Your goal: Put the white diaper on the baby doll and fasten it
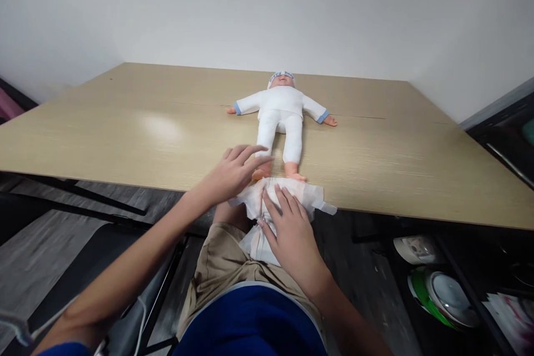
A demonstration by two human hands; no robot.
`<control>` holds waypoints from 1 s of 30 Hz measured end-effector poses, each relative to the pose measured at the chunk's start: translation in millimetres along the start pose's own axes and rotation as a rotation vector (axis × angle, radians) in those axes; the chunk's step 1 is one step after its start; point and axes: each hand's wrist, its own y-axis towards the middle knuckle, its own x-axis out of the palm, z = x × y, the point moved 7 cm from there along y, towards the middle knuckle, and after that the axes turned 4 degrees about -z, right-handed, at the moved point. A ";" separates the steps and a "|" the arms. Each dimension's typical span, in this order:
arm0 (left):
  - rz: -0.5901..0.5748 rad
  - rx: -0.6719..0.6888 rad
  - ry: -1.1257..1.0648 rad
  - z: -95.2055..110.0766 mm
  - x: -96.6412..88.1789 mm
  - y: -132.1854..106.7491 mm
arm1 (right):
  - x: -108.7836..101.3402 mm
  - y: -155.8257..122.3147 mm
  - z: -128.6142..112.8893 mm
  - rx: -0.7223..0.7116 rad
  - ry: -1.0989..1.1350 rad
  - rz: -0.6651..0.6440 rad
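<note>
A baby doll (pixel 280 105) in a white suit with blue cuffs lies on its back on the wooden table, arms spread and feet toward me. Unfolded at the table's front edge is a white diaper (pixel 259 247), hanging down over my lap with its side tabs spread. My right hand (pixel 290 225) rests on the diaper, fingers stretched out. Over the doll's foot on the left hovers my left hand (pixel 240 172), fingers apart and holding nothing; whether it touches the leg I cannot tell.
The wooden table (pixel 104 133) reaches back to a white wall. A black chair (pixel 95 272) stands at lower left. On a dark shelf at lower right are a green-rimmed lidded container (pixel 446 297) and some papers (pixel 511 317).
</note>
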 end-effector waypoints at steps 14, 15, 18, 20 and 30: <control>-0.300 0.557 0.037 5.2 52.7 98.4 | 4.5 -2.4 4.5 -0.010 -0.006 -0.045; -0.286 0.562 0.018 5.7 52.4 100.7 | 3.7 -2.5 4.9 -0.014 0.001 -0.051; -0.241 0.548 -0.074 5.7 45.8 107.0 | 1.8 -2.5 6.3 -0.024 0.027 -0.061; -0.205 0.528 -0.175 4.0 33.7 112.7 | 1.8 -0.9 7.9 -0.026 0.034 -0.066; -0.100 0.476 -0.605 -18.2 -39.5 156.8 | 7.0 28.0 21.4 -0.075 -0.043 -0.069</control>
